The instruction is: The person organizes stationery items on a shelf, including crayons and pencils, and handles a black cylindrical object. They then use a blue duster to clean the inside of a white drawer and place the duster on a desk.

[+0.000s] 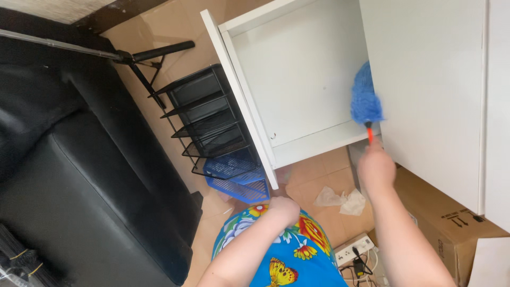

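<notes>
One blue duster (365,101) is gripped in the right hand (376,169), whose fingers are curled shut around the lower end of its orange handle (370,134). The duster stands nearly upright in the head view, its long axis running from the hand up to the fluffy head, which points away from the person and leans slightly left. The head lies against the inside of an open white cabinet (297,79), just beside its right wall and a little above the bottom shelf. The left hand (283,208) is drawn back near the body in a loose fist; whether it holds anything cannot be told. The cabinet door (239,101) swings open to the left. Beside it stands a black wire rack (204,117) with a blue basket (236,178) at its foot, and a black sofa (79,175) further left. Crumpled tissues (340,200) lie on the tan tiled floor (313,170), with a cardboard box (446,218) and a white power strip (355,247) to the right
</notes>
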